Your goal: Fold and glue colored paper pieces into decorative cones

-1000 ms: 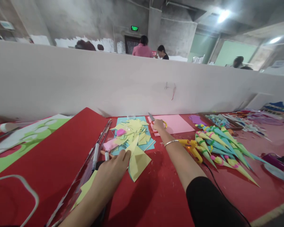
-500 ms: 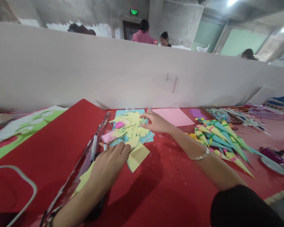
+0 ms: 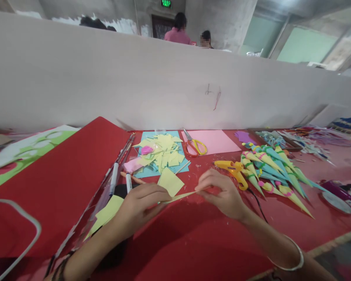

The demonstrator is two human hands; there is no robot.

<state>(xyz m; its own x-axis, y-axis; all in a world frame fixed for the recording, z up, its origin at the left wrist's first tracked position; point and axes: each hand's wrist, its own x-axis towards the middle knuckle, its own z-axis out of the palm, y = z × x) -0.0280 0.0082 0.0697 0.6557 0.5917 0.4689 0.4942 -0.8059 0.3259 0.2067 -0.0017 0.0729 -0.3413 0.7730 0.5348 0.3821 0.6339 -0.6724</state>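
Observation:
A thin yellow piece of paper point(image 3: 183, 196) is stretched between my two hands, seen nearly edge-on above the red table. My left hand point(image 3: 146, 203) pinches its left end, and my right hand point(image 3: 219, 191) grips the other end with thumb and fingers. Just behind it lies a square yellow paper piece point(image 3: 171, 182). Farther back, a heap of yellow paper scraps point(image 3: 163, 150) rests on a blue sheet point(image 3: 146, 171). Scissors with red and yellow handles point(image 3: 194, 145) lie on a pink sheet point(image 3: 222, 141). A yellow glue gun point(image 3: 232, 168) is beyond my right hand.
Several yellow and blue paper cones point(image 3: 272, 166) are piled at the right. Markers point(image 3: 114, 177) and a large red board point(image 3: 61, 171) lie to the left. A white cable point(image 3: 32, 216) loops at the front left. The white partition point(image 3: 163, 86) bounds the table's back; people are beyond it.
My right hand has drawn back from the scissors, which now lie on the pink sheet, and has taken the paper's right end. My left hand has lifted the paper toward me.

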